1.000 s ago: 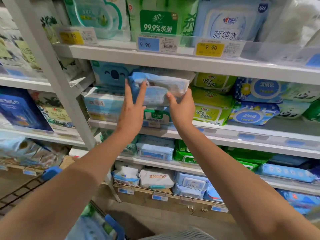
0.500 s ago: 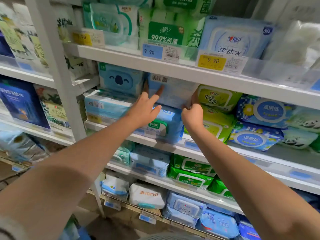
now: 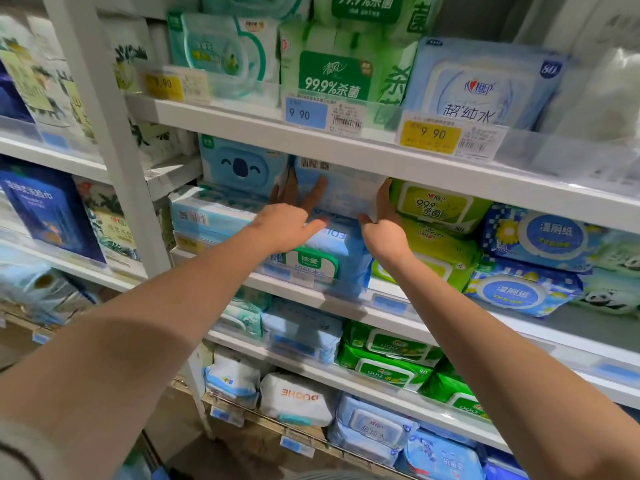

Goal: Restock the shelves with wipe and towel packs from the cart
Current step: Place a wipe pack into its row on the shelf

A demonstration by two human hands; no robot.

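Since half a second ago, the wipe pack [image 3: 346, 188] is sitting deeper in its gap on the middle shelf [image 3: 561, 329], and both hands are following it in. From the head view I am watching it standing on edge on top of a blue pack [image 3: 329, 261]. It is tucked just under the upper shelf [image 3: 381, 155], between the koala pack [image 3: 242, 166] and the green pack [image 3: 436, 206]. What is worrying me is that the blue pack appears to be leaning out over the shelf lip. A hard push may be sliding it forward, and the soft wipe pack may be tipping back out once released. Its top edge may also be catching on the upper shelf and buckling. The left hand [image 3: 287, 225] is pressing flat on the pack's face, fingers [image 3: 313, 195] straight and spread, gripping nothing. The right hand [image 3: 384, 237] is gripping the pack's right edge, fingers running up the side and thumb tucking under the lower corner. Both forearms are stretching forward and slightly upward.
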